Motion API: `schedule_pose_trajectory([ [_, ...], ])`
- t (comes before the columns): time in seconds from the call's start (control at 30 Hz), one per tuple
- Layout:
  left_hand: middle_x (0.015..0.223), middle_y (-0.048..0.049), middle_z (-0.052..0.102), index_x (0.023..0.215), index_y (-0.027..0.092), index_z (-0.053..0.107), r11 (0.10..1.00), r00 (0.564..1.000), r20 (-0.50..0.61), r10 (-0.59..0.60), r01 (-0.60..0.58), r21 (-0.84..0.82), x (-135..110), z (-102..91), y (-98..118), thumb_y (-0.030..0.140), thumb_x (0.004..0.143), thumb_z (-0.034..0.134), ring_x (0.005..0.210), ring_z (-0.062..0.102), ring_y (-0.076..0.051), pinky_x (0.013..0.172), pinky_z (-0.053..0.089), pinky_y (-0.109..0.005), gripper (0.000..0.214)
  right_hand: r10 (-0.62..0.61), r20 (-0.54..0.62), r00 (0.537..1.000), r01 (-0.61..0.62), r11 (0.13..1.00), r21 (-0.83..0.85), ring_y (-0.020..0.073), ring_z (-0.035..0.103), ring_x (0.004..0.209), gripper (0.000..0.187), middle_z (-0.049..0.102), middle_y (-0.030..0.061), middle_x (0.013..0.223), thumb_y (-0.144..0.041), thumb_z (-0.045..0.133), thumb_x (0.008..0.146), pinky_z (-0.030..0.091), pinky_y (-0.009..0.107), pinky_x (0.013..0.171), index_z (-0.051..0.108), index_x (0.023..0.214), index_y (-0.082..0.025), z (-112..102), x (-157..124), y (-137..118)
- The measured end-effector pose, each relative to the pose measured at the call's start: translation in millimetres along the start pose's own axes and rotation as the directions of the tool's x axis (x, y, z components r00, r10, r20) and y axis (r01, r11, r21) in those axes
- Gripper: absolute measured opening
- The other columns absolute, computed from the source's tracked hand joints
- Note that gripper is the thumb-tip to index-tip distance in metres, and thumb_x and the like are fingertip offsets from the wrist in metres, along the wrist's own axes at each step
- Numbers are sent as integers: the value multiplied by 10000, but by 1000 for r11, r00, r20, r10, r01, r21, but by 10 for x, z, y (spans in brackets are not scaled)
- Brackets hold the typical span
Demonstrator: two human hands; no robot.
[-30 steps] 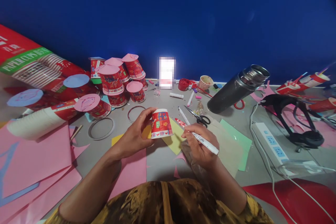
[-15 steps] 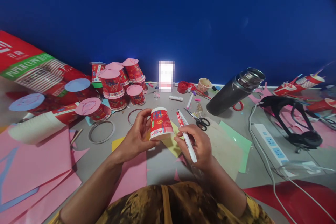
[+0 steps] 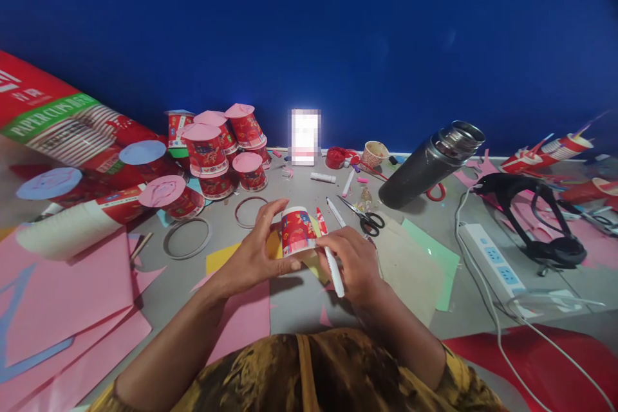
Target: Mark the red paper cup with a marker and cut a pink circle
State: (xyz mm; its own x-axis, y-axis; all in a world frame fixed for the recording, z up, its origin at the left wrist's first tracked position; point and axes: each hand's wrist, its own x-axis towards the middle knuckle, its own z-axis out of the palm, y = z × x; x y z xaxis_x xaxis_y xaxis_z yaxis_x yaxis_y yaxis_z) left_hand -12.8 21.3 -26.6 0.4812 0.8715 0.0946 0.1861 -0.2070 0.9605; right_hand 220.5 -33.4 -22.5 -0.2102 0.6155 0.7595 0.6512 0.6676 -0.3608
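Red paper cup (image 3: pixel 298 233) is tilted, between the two hands, above the worktop (image 3: pixel 292 306). Left hand (image 3: pixel 248 259) — fingers spread in a C around the cup's left side, can't tell if gripping. Right hand (image 3: pixel 356 261) — fingers pinching white marker (image 3: pixel 334 275), fingertips at the cup's lower edge. Scissors (image 3: pixel 371 224) lie just beyond the right hand.

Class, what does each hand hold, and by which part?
The left hand holds the red cup by its side and lower edge; the right hand, a white marker by its barrel.
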Motion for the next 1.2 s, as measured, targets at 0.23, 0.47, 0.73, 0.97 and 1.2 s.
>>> schedule_pose_trajectory([
  [0.23, 1497, -118, 512, 1547, 302, 473, 982, 999, 23, -38, 33, 184, -6, -56, 54, 555, 821, 884, 1363, 609, -354, 1176, 560, -585, 871, 18, 89, 996, -21, 999, 26, 215, 725, 787, 197, 788, 52, 900, -111, 673, 1006, 564, 330, 706, 695, 1157, -235, 111, -91, -4],
  [0.47, 1490, -101, 446, 1566, 324, 419, 969, 999, 31, 16, -23, 244, -9, -78, -29, 270, 790, 819, 1414, 542, -343, 1199, 540, -576, 875, 67, 20, 998, -70, 968, 241, 223, 747, 801, 238, 812, 66, 923, -134, 626, 1042, 594, 357, 712, 738, 1224, -237, -102, 62, -58],
  [0.73, 1444, -117, 454, 1514, 296, 433, 946, 996, 1, 92, -88, 313, 17, -68, 7, 241, 789, 807, 1428, 496, -375, 1180, 534, -604, 818, 113, 49, 992, -121, 963, 241, 173, 692, 649, 121, 761, 16, 753, -137, 642, 995, 528, 289, 619, 688, 931, -230, -89, 104, -157],
  [0.97, 1415, -116, 469, 1491, 296, 445, 941, 992, 6, 129, -124, 316, 13, -54, 49, 281, 826, 800, 1399, 516, -362, 1161, 544, -603, 754, 96, 64, 993, -109, 967, 231, 176, 690, 644, 119, 758, 16, 751, -133, 643, 992, 522, 290, 616, 680, 941, -234, -80, 97, -155],
  [1.2, 1413, -109, 486, 1489, 308, 456, 933, 988, 5, 153, -146, 328, 14, -59, 41, 301, 840, 812, 1398, 525, -354, 1158, 552, -584, 740, 72, 85, 994, -90, 969, 228, 176, 700, 660, 109, 774, 24, 771, -150, 639, 1013, 539, 297, 628, 685, 955, -230, -67, 87, -131],
])
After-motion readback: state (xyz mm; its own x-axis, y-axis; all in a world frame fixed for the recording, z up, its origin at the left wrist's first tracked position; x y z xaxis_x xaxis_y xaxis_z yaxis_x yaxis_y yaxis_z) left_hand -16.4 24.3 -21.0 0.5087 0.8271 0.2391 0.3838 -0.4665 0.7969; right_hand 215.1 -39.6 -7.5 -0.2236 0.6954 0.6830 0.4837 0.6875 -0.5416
